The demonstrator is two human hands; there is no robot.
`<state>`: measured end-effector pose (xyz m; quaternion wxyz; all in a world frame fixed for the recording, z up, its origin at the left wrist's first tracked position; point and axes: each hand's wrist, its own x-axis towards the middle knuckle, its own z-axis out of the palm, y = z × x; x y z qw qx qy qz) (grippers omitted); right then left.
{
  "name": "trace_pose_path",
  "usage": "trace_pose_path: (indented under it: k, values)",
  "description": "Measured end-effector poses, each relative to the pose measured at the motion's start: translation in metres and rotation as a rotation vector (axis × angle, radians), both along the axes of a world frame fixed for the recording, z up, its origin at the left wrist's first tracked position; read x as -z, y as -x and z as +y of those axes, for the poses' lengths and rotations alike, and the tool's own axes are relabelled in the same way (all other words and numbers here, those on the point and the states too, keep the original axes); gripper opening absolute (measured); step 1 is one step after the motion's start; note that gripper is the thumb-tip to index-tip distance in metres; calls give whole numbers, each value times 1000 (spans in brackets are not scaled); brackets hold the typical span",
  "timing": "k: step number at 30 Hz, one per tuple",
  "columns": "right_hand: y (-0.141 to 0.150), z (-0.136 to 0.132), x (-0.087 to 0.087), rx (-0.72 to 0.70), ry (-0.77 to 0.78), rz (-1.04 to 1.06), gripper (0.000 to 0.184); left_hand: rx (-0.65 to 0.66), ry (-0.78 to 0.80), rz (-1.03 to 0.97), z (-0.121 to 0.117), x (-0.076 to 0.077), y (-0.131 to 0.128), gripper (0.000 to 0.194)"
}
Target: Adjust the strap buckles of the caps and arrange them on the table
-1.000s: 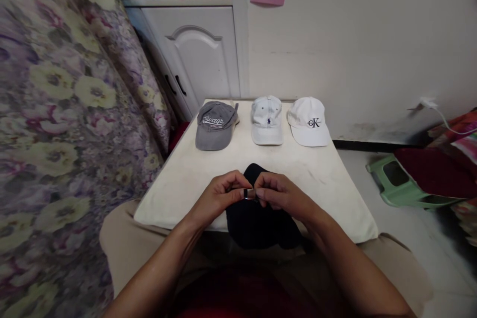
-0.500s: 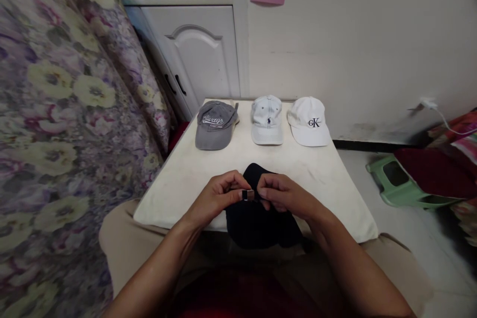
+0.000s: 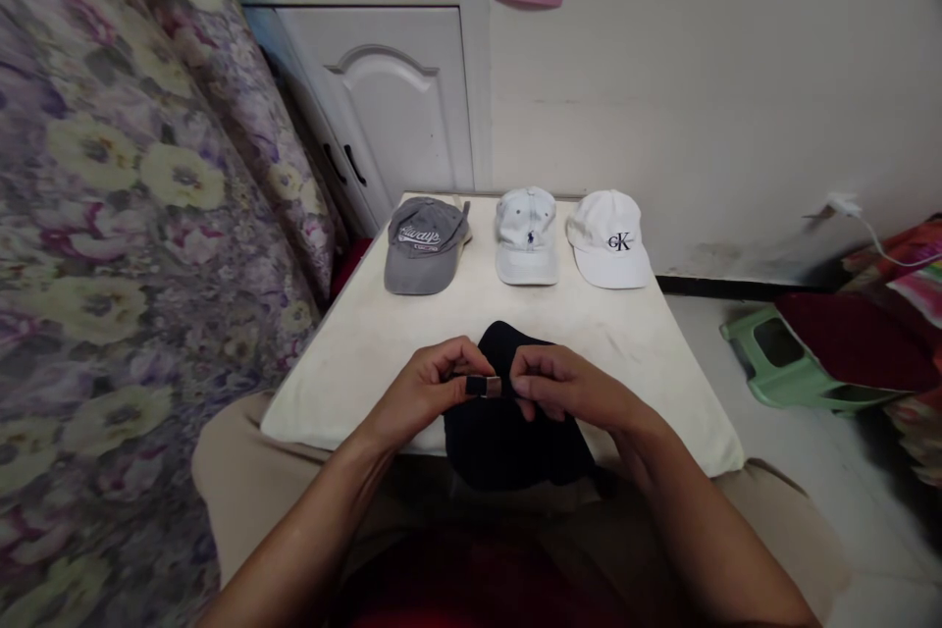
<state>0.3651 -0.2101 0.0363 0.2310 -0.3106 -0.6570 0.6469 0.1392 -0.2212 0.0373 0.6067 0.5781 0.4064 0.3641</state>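
Note:
A black cap lies at the near edge of the table, its back strap facing up with a metal buckle on it. My left hand pinches the strap just left of the buckle between thumb and fingers. On the buckle's other side, my right hand is closed, thumb against fingers, on the strap's other end. What exactly lies between the right fingertips is mostly hidden.
Along the table's far edge stand a grey cap, a pale blue cap and a white cap. A floral curtain hangs at left; a green stool stands at right. Behind is a white cabinet.
More black strap now shows between my left fingers and the buckle. My right hand has shifted slightly to the right. The caps at the back have stayed in place.

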Motion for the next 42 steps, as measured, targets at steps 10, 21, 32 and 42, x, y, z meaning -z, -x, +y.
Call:
trace_pose_path:
  k: [10, 21, 32, 42]
  values:
    - [5, -1, 3, 5, -9, 37, 16, 26, 61, 45, -4, -7, -7, 24]
    - [-2, 2, 1, -8, 13, 8, 19, 157, -73, 194, 1, -6, 5, 32]
    - [-3, 7, 10, -18, 52, 53, 20, 135, -105, 229, 3, -7, 15, 37]
    - [1, 3, 8, -31, 59, 105, 21, 146, 76, 167, 0, 1, 3, 19]
